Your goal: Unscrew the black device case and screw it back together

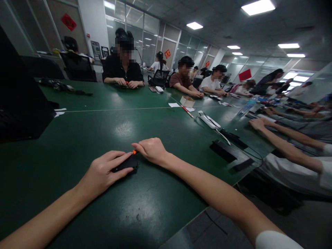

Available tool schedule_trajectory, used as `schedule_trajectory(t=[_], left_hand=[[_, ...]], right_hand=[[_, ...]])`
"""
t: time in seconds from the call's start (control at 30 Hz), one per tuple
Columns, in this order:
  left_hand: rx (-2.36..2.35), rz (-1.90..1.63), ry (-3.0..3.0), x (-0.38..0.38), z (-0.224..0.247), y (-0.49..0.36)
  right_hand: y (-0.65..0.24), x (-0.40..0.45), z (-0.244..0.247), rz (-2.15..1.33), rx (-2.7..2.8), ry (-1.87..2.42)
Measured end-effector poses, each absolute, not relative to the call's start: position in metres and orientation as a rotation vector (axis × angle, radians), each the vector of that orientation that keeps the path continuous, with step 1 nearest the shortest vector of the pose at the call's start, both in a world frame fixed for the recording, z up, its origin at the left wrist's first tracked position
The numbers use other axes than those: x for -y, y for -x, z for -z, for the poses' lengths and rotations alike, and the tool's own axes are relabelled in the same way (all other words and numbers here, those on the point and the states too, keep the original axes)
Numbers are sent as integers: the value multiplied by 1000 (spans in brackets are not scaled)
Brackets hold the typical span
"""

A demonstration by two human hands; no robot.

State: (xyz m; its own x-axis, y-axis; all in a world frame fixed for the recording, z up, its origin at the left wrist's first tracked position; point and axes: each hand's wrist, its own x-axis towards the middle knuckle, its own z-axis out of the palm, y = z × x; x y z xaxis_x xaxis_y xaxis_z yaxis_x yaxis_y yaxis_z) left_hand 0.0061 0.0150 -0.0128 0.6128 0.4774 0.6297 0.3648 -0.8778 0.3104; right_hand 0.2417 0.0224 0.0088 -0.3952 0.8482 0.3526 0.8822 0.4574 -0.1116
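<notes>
Left grip (123,162) holds black box (127,164); table edge (206,209) well apart.

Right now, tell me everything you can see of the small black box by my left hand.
The black box is small, roughly rectangular and dark, plastic by its look. It appears to lie flat on the green table. Your left hand grips it, fingers along the far side, thumb along the near, hiding part. An orange piece shows at its far edge; whether they're joined is unclear.
</notes>
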Motion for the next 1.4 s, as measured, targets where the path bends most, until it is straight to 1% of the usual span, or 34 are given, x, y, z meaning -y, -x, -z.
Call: schedule_trajectory(t=[0.1, 0.17, 0.37, 0.6, 0.8, 0.93, 1.1, 1.17, 1.3, 1.4], left_hand=[[-668, -1130, -2713, -18, 17, -4], [-662, -1132, -2738, -18, 19, -4], [-716, -1101, -2733, -19, 20, -5], [-695, -1078, -2707, -19, 16, -6], [-799, -1089, -2620, -13, 14, -9], [-772, -1099, -2600, -14, 15, -10], [-727, -1072, -2677, -16, 15, -8], [-709, -1071, -2711, -15, 14, -8], [-787, -1145, -2584, -9, 2, -9], [-973, -1190, -2256, -5, -8, -10]], right_hand=[[-243, -25, -11, 11, 2367, 1490], [-244, -25, -13, -11, 2365, 1505], [-243, -21, -10, 265, 2341, 1470], [-241, -25, -10, 174, 2384, 1517], [-242, -22, -9, 308, 2316, 1476], [-239, -23, -7, 188, 2357, 1476], [-239, -27, -10, -238, 2375, 1506], [-243, -28, -10, -343, 2365, 1496], [-261, -31, -8, -203, 2272, 1440], [-274, -33, -4, -144, 2162, 1449]])
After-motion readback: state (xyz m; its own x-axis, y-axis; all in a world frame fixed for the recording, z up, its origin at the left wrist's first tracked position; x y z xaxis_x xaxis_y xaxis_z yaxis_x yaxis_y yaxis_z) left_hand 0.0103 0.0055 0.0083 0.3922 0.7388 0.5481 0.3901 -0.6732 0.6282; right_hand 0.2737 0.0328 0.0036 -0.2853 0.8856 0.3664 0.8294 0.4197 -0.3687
